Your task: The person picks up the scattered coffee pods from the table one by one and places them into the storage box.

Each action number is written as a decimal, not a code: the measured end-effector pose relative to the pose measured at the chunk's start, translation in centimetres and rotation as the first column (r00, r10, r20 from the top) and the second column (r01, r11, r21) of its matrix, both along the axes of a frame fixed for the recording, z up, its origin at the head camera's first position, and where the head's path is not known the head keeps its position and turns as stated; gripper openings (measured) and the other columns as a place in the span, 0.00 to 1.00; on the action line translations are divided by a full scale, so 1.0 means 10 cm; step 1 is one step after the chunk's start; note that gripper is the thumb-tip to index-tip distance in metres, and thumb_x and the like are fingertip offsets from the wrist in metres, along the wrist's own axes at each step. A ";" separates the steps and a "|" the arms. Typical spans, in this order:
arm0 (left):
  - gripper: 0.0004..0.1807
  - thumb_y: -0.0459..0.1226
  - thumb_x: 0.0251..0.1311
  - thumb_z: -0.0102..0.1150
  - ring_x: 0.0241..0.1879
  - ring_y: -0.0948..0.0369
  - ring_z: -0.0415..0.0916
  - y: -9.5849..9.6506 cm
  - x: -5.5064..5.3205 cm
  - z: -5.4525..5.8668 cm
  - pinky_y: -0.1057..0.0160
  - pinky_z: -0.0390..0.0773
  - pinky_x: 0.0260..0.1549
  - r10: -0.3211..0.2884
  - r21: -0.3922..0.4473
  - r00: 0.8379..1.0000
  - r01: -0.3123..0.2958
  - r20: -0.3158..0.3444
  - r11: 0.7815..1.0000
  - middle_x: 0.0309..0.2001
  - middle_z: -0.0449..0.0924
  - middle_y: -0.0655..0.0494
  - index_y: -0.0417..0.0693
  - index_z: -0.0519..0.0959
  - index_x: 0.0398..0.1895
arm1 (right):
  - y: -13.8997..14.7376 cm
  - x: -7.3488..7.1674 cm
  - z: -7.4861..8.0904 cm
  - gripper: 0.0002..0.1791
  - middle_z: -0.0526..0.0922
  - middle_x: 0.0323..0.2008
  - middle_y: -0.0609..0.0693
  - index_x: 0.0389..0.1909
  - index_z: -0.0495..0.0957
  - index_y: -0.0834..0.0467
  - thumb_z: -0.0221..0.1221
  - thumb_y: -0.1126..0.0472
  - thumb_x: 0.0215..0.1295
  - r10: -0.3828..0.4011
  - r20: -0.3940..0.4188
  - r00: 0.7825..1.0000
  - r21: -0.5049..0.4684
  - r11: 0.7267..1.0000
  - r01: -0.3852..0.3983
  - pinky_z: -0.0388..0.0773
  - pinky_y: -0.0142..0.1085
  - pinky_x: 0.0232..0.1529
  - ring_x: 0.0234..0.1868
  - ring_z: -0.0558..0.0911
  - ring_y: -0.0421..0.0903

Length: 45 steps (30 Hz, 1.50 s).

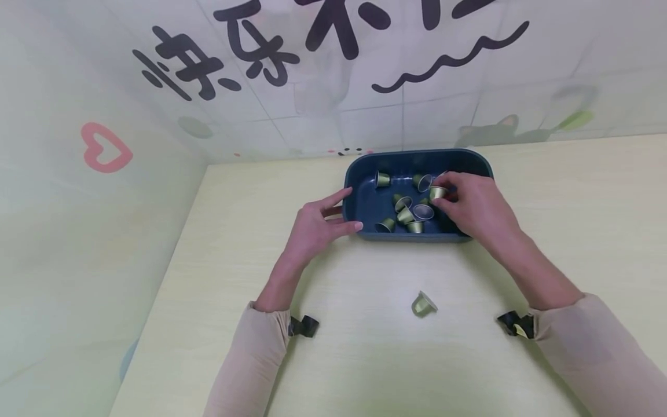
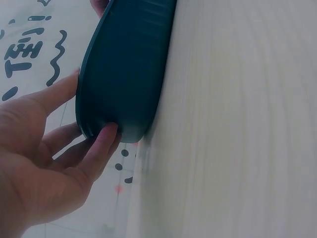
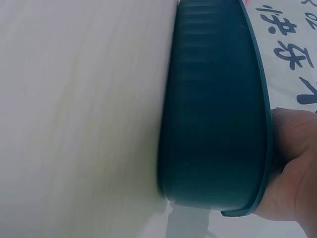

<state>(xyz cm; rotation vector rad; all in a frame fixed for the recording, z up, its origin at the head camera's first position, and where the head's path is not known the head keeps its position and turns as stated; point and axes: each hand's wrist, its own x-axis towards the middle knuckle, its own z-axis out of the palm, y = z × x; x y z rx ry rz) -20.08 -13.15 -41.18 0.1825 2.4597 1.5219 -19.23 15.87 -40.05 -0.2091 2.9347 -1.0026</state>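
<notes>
A dark blue plastic bin (image 1: 363,204) stands at the back of the table, with several green coffee capsules (image 1: 404,216) lying in it at various angles. Over the bin's right part, my right hand (image 1: 480,202) pinches one coffee capsule (image 1: 438,193) between thumb and fingers. In the right wrist view the bin's wall (image 3: 213,124) hides those fingertips. My left hand (image 1: 315,227) is at the bin's left end, its fairly straight fingers spread and touching the rim and outer wall. One more green capsule (image 1: 423,304) lies tilted on the table in front of the bin.
The pale wooden table (image 1: 359,359) meets a wall (image 1: 312,130) with dark lettering just behind the bin. Another wall (image 1: 62,243) with a pink heart runs along the left. Black straps (image 1: 304,326) sit at both sleeve cuffs.
</notes>
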 end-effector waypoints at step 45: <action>0.39 0.40 0.53 0.76 0.63 0.56 0.74 -0.01 -0.02 0.00 0.59 0.80 0.50 -0.014 0.012 0.998 0.013 0.059 1.000 0.72 0.65 0.50 0.62 0.72 0.70 | -0.09 -0.08 -0.07 0.15 0.86 0.43 0.59 0.51 0.83 0.59 0.65 0.60 0.65 0.022 0.042 0.999 0.105 0.994 -0.027 0.77 0.50 0.39 0.40 0.83 0.55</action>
